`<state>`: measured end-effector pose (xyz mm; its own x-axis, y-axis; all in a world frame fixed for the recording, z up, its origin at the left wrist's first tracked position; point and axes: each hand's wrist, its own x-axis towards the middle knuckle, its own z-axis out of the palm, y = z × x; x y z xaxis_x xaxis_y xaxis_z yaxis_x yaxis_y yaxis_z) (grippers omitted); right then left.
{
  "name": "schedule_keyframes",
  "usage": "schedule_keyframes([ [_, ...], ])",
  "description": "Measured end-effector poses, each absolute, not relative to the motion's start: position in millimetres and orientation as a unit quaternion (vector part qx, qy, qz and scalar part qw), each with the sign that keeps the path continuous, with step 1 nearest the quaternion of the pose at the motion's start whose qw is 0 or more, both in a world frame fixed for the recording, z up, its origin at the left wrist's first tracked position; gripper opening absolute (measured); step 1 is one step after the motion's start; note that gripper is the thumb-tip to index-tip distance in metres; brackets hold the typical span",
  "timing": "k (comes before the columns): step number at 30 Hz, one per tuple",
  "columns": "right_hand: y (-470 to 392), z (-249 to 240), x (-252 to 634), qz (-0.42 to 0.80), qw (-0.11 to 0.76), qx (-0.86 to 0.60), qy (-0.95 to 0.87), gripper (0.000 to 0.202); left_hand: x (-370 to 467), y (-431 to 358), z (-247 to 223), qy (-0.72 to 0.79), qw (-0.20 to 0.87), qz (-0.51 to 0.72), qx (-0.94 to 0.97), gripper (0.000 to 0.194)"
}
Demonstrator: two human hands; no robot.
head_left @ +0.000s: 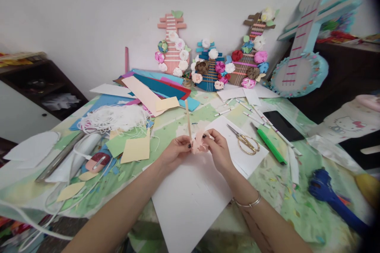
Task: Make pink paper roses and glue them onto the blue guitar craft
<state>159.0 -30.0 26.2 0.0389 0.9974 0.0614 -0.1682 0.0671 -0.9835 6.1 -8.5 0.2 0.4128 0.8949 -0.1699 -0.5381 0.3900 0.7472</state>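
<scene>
Both hands are raised over the white paper sheet [190, 197] in the middle of the table. My left hand [179, 148] pinches the base of a pale pink paper flower [200, 144], beside a thin beige strip [188, 118] that stands upright from the fingers. Around the flower's right side are the closed thumb and fingers of my right hand [216, 146], touching its petals. Gold-handled scissors [247, 143] lie on white paper to the right, with a green cutter [271, 146] beyond them.
Paper instruments with flowers [210, 67] lean on the wall. Coloured paper [142, 91] and white string [115, 118] lie at left. A black phone [283, 125], striped sticks and a blue glue gun [320, 184] are at right.
</scene>
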Motion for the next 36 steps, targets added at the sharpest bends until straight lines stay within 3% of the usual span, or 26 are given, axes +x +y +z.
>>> schedule_keyframes([
  [17,-31.2,25.1,159.8,0.446,0.532,-0.467,-0.548,0.012,5.6,-8.7,0.1,0.282,0.776,0.442,0.351,0.017],
  [36,-29.1,27.6,163.0,0.487,0.572,-0.441,-0.492,0.015,4.4,-8.0,-2.0,0.281,0.775,0.464,0.324,0.018],
])
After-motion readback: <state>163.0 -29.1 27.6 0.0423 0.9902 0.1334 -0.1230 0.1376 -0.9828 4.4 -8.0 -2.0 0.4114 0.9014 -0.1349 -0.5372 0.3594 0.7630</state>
